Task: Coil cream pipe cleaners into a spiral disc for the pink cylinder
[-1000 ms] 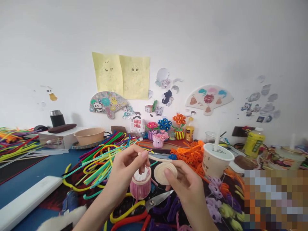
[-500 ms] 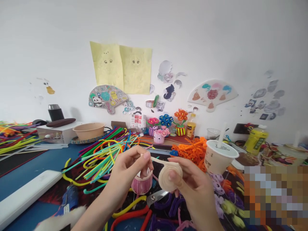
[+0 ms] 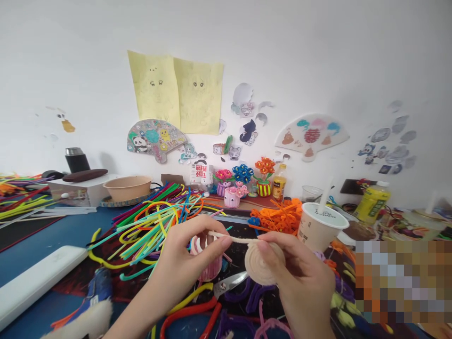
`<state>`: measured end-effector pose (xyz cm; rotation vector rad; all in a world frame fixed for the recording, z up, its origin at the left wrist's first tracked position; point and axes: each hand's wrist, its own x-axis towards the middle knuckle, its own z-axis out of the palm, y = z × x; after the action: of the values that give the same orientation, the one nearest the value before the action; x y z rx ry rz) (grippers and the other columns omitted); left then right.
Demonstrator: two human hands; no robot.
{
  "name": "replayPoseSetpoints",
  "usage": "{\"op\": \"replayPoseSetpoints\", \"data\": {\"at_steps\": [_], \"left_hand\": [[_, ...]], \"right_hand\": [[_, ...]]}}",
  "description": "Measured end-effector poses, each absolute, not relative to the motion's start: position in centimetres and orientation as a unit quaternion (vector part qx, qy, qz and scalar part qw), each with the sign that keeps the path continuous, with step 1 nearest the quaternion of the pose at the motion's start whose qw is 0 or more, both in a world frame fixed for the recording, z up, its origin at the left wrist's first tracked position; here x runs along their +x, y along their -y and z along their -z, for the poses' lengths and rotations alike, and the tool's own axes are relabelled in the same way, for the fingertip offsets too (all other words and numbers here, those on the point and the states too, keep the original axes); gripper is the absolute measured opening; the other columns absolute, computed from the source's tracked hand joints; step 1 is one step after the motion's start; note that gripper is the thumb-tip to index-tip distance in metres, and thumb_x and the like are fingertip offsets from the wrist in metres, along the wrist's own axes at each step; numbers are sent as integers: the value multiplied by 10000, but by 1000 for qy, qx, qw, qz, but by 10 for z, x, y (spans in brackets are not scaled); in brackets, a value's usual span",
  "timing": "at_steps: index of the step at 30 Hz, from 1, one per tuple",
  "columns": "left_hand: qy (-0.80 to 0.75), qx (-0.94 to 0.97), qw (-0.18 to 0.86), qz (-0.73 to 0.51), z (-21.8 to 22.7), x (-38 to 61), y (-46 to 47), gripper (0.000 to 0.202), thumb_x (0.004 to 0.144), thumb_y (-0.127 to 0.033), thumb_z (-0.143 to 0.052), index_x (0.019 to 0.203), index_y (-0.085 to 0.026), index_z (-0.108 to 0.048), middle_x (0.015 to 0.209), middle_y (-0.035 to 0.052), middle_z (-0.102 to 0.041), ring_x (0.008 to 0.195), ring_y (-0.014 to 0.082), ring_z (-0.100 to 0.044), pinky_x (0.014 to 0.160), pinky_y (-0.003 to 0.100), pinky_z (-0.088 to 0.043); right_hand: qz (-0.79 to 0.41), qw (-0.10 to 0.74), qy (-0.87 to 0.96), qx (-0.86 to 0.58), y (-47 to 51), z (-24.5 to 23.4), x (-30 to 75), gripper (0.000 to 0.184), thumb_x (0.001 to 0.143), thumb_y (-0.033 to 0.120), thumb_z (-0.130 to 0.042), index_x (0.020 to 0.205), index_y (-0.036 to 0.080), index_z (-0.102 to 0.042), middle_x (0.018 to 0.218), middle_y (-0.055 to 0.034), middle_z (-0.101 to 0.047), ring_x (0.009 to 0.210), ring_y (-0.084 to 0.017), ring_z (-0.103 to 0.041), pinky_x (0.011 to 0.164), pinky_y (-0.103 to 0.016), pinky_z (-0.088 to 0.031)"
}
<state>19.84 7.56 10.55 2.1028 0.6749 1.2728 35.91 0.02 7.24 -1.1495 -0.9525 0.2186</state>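
Above the blue table, a cream coil sits clasped between right fingers, its strand pinched by left fingers.

matt ridged coil, fuzzy pipe cleaners, shiny metal scissor blades, creased matt paper, glossy plastic bottle
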Motion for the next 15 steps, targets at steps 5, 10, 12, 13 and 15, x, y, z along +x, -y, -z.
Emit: {"op": "replayPoseSetpoints", "data": {"at_steps": [5,10,12,13,15], "left_hand": [[-209,811,213,-503,-107,204,-70,93,837,-292,-741,755,-249,-744,710,16,-749,593,168,-641,551,267,-463],[-207,799,181,-535,-105,204,-67,38,816,-243,-757,791,-271,-758,708,18,-748,576,177,-620,544,285,-464],[-210,795,176,-541,-104,203,-67,46,821,-242,-750,794,-278,-757,703,13,-747,573,177,-617,541,285,-465],[-211,794,174,-544,-104,203,-67,46,824,-242,-747,797,-278,-756,700,10,-746,569,174,-615,538,283,-464],[-212,793,170,-545,-103,203,-67,43,830,-238,-740,813,-276,-754,699,6,-745,567,169,-614,537,279,-465]], "right_hand": [[-51,713,473,-515,2,-69,358,110,800,333,-758,731,249,-770,685,-1,-750,589,-163,-667,571,-230,-524],[-27,699,500,-511,3,-64,357,92,810,317,-760,748,252,-781,688,-14,-756,587,-176,-669,534,-240,-505],[-25,696,507,-507,3,-63,357,74,807,305,-764,758,254,-784,691,-14,-758,586,-174,-669,522,-236,-500],[-26,697,509,-505,3,-63,357,64,803,299,-768,762,253,-785,692,-13,-759,586,-173,-670,523,-234,-501],[-27,701,507,-501,2,-63,357,45,798,284,-771,767,254,-786,702,-11,-763,597,-173,-676,549,-233,-515]]}}
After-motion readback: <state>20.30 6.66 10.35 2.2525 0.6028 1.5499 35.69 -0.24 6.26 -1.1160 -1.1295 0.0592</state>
